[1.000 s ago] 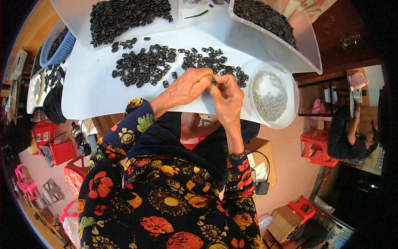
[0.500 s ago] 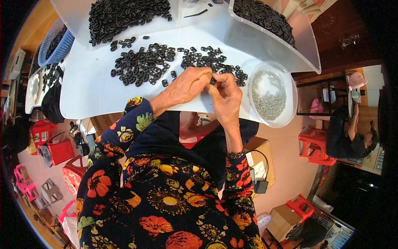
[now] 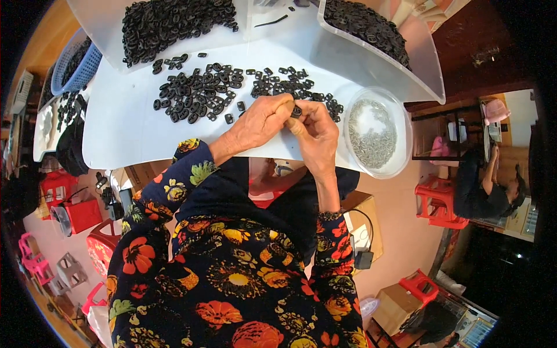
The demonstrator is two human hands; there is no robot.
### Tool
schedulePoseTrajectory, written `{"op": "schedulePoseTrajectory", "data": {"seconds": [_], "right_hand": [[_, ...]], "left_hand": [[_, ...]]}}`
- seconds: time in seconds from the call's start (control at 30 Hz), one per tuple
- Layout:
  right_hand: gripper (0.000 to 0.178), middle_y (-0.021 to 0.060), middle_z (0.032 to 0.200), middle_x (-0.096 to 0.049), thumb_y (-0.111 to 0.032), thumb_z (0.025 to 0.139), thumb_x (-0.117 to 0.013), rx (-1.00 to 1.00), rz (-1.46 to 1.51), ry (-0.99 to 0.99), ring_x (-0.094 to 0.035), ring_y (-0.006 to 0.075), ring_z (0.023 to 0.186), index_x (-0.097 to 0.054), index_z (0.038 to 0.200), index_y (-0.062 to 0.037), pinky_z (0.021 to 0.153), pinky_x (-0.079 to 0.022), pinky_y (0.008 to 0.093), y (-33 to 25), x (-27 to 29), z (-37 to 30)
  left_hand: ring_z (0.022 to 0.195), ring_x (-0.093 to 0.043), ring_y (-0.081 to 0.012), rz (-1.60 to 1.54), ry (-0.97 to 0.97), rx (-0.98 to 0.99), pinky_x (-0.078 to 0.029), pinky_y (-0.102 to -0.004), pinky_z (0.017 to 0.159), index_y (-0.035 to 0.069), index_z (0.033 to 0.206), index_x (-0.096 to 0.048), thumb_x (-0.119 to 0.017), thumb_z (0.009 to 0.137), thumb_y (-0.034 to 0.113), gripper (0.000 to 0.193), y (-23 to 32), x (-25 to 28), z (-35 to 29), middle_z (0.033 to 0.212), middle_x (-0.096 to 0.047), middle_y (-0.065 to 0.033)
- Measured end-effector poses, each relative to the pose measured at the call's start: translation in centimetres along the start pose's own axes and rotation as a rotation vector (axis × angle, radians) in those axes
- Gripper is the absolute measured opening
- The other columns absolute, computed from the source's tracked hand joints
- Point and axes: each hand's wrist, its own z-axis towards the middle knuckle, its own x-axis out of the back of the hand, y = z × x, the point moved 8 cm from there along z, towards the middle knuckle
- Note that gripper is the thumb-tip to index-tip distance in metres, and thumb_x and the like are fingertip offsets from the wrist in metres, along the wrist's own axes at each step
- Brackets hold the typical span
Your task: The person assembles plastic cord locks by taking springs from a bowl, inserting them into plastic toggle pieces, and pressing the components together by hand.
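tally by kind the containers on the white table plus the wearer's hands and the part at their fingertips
Translucent bins with black parts (left bin, right bin): 2
Round clear tub: 1
Hands (left hand, right hand): 2
Black part at the fingertips: 1
Total: 6

Left of the round tub (image 3: 406, 136), the left hand (image 3: 261, 122) turns its gripping fingertips out of sight, so what they pinch is unclear. The right hand (image 3: 319, 129) partly covers 1 black piece (image 3: 296, 112), its details too small to tell. Both hide part of the black pile (image 3: 272, 86). Beyond the tub, 2 clear bins (image 3: 365, 69) are cut off by the top edge.
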Motion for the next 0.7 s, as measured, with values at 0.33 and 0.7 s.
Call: {"op": "schedulePoseTrajectory", "data": {"seconds": [0.33, 0.7], "right_hand": [[0.020, 0.0010, 0.079, -0.055, -0.014, 0.097, -0.050, -0.046, 0.036, 0.018, -0.050, 0.0068, 0.066, -0.059, 0.108, -0.0008, 0.060, -0.043, 0.0213, -0.2, 0.7, 0.0], [0.017, 0.0001, 0.078, -0.056, -0.006, 0.093, -0.052, -0.045, 0.045, 0.033, -0.050, 0.0063, 0.066, -0.058, 0.109, -0.0012, 0.060, -0.043, 0.0203, 0.0, 1.1, -0.1]], "left_hand": [[0.057, -0.045, -0.0178, 0.003, -0.001, -0.035, -0.041, -0.0348, 0.056, -0.003, 0.079, -0.043, -0.042, 0.095, 0.019, 0.027, 1.1, 0.1, -0.1, 0.062, -0.047, -0.0107], [0.062, -0.053, -0.0124, -0.011, -0.051, -0.017, -0.044, -0.0286, 0.059, -0.002, 0.078, -0.050, -0.045, 0.092, 0.016, 0.023, 2.0, -0.2, 0.1, 0.068, -0.059, -0.0079]]}}
